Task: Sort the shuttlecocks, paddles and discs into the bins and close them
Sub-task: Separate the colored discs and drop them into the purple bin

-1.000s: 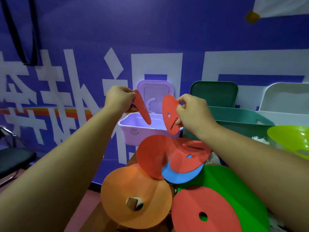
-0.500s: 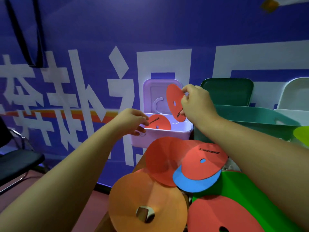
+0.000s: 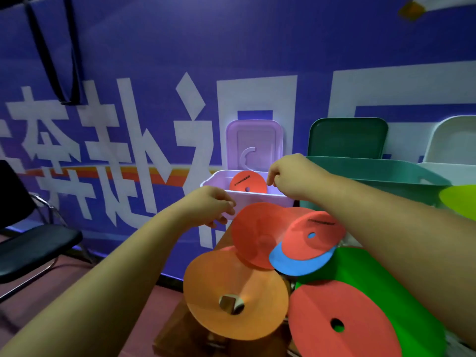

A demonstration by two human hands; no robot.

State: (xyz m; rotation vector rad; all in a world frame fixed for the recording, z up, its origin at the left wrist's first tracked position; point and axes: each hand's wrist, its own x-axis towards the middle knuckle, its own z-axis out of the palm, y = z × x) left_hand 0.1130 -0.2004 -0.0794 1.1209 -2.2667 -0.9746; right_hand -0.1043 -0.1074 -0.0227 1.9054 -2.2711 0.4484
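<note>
left hand point(image 3: 211, 205) at lilac bin point(image 3: 260, 198) front, grip slack, empty | right hand point(image 3: 292, 176) beside red disc point(image 3: 246, 181), grip unclear

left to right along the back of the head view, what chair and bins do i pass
black padded chair → lilac plastic bin with raised lid → dark green plastic bin → white plastic bin

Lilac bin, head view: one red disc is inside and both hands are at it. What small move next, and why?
Probably move the right hand back to pinch the small red disc lying on the blue disc: the lilac bin holds one red disc, its lid is open, and others lie unsorted nearby.
</note>
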